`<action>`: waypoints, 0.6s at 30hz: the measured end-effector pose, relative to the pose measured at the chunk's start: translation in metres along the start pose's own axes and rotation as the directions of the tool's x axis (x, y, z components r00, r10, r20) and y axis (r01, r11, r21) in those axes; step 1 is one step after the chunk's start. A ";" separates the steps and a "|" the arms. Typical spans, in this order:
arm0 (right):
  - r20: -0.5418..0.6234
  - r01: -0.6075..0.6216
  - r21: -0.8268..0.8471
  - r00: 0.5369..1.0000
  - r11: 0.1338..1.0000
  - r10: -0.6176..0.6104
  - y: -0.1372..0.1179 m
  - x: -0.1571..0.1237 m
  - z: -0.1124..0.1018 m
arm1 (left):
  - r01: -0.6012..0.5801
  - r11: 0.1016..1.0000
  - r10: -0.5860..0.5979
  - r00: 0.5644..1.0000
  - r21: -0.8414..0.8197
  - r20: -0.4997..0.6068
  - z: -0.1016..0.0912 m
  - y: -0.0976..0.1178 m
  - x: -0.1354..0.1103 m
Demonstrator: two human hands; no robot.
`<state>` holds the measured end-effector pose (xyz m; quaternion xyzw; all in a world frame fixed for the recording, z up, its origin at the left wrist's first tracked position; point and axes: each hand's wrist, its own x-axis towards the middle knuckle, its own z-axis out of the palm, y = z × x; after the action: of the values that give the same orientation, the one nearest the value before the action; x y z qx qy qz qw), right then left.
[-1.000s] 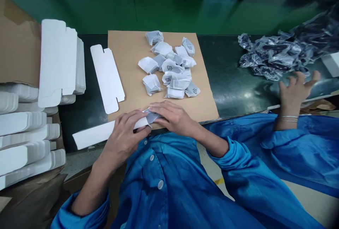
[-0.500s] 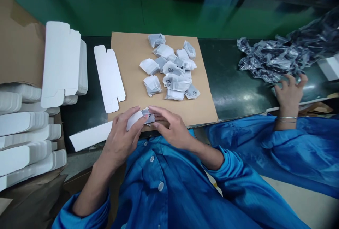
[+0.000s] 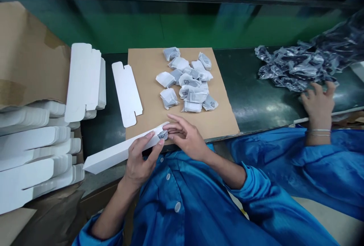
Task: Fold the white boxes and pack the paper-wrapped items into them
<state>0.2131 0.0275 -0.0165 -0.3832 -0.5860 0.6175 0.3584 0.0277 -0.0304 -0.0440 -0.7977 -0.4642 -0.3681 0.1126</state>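
A long, narrow white carton [image 3: 113,155] lies slantwise in my left hand [image 3: 143,158], with the thumb below and the fingers on top near its open end. A small wrapped packet [image 3: 162,134] with a dark printed mark shows at that end, partly inside the carton. My right hand [image 3: 187,137] is beside the opening, its fingers stretched out and their tips at the end flap and packet. Farther back, several similar white packets [image 3: 196,94] lie heaped on a brown cardboard sheet [image 3: 224,119]. A flattened white carton [image 3: 127,94] rests on the sheet's left edge.
Stacks of flat white cartons [image 3: 82,82] stand at the left beside a large cardboard box [image 3: 31,56]. On the dark green bench [image 3: 239,82], clear plastic-wrapped items [image 3: 295,65] lie at the right. A co-worker's hand [image 3: 320,101] touches them.
The packet now sits deeper in the carton's end. My left hand has shifted its grip, and my right fingers have moved onto the flap. The camera view has shifted slightly.
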 end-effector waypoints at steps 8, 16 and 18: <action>-0.060 -0.017 -0.037 0.998 0.999 0.014 0.006 0.002 0.009 | 0.044 0.974 -0.100 0.963 0.222 0.250 -0.029 -0.007 0.007; 0.089 0.112 -0.299 0.992 0.948 -0.088 -0.027 -0.006 0.020 | 0.049 0.976 -0.048 0.999 0.210 -0.010 -0.018 0.007 0.011; 0.048 0.175 -0.360 0.984 0.917 -0.169 -0.030 -0.005 0.019 | 0.049 0.977 -0.044 0.999 0.208 -0.033 -0.015 0.014 0.015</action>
<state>0.1979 0.0160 0.0142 -0.3847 -0.7241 0.4681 0.3296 0.0362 -0.0360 -0.0210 -0.7652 -0.5172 -0.3309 0.1937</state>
